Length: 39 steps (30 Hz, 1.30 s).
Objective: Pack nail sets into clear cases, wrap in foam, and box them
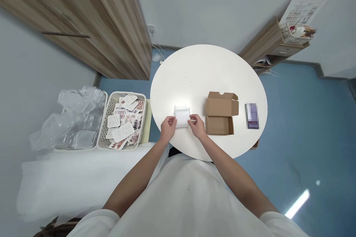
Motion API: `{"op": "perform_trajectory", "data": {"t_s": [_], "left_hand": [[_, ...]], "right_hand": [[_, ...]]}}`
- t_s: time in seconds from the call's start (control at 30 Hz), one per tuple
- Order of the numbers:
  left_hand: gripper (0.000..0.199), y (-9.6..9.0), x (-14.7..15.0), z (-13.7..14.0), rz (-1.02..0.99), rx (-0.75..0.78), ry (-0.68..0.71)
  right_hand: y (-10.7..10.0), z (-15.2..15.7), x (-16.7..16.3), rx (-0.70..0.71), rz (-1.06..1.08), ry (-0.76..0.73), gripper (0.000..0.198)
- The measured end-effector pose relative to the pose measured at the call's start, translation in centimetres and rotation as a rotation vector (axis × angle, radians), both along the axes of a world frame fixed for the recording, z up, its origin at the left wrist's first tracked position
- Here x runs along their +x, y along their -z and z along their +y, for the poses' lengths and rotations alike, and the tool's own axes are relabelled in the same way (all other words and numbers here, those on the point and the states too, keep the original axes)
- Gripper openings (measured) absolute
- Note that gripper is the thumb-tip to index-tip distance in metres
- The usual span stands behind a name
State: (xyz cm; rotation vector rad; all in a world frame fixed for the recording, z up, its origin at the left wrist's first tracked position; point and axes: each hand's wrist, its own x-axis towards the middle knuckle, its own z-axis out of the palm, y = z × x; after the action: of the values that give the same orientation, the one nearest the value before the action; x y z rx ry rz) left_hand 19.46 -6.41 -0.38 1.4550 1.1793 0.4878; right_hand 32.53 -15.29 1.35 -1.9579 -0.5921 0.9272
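Observation:
A small white wrapped packet (182, 117) lies near the front edge of the round white table (205, 66). My left hand (168, 126) pinches its left side, fingers curled. On the opposite side, my right hand (197, 125) grips the packet's right edge between thumb and fingers. The wrap looks like thin foam sheet; what is inside it is hidden. Just right of my right hand stands an open brown cardboard box (220, 125) with its lid folded back. Nothing shows inside the box.
A purple item (252, 116), partly pixelated, lies at the table's right. On the left are a basket (144, 118) of printed cards and packs, a basket of clear plastic trays (83, 118), and white foam sheeting (75, 181). A wooden cabinet (119, 18) stands behind them.

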Motion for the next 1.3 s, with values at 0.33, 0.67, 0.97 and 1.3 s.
{"op": "perform_trajectory", "data": {"t_s": [0.33,0.67,0.97,1.3], "left_hand": [[0.034,-3.6,9.1,-9.4,-0.051,-0.017,0.373],[0.047,-1.3,13.5,-13.0,0.248,0.115,0.443],[0.038,-1.6,13.9,-14.1,0.361,0.224,0.482],[0.056,-2.8,13.3,-6.8,0.179,0.151,-0.058]], "right_hand": [[-3.0,-11.9,9.2,-0.032,-0.213,0.046,0.027],[0.3,-13.6,13.0,-0.158,-0.360,-0.249,0.031],[1.0,-13.6,13.5,-0.112,-0.424,-0.406,0.032],[-0.8,-13.1,21.6,0.063,-0.172,0.148,0.054]]}}
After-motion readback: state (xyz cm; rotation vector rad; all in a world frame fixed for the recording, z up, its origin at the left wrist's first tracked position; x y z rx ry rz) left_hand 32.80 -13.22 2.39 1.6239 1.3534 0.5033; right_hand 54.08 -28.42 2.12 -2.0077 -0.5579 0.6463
